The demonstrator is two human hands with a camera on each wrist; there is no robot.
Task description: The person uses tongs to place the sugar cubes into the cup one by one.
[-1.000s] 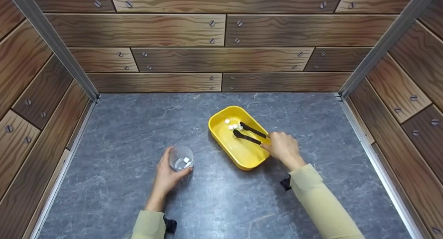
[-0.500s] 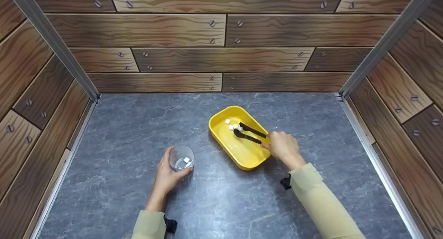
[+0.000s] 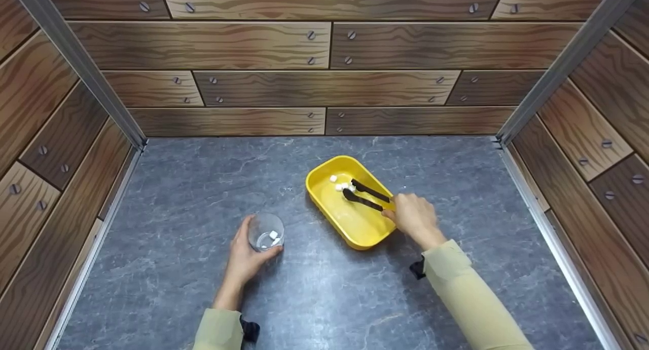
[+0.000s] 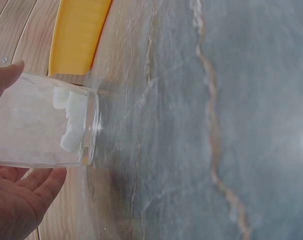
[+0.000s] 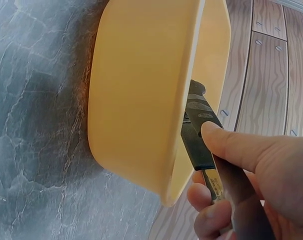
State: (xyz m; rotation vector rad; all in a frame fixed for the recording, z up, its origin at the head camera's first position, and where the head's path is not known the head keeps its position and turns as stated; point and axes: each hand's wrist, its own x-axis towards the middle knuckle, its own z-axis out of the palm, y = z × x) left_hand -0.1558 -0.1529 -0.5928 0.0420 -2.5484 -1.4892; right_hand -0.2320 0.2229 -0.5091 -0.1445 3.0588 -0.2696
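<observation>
My left hand (image 3: 247,256) curls around a clear plastic cup (image 3: 266,223) standing on the grey surface. Several white cubes (image 4: 71,117) lie at the bottom of the cup, plain in the left wrist view. Farther right, my right hand (image 3: 416,215) grips a pair of tongs (image 5: 236,190) with black tips. The tongs reach over the near right rim of a yellow tub (image 3: 350,228), their two arms spread apart. Several more white cubes (image 3: 338,186) sit in the far part of the tub, some right at the upper tong tip. In the right wrist view the tub wall hides the tips.
Grey marbled surface (image 3: 177,187) surrounds the cup and tub. Wood-patterned panels (image 3: 263,86) wall the back and both sides, with metal strips (image 3: 552,243) along the side edges. A black strap (image 3: 418,268) shows at the right sleeve.
</observation>
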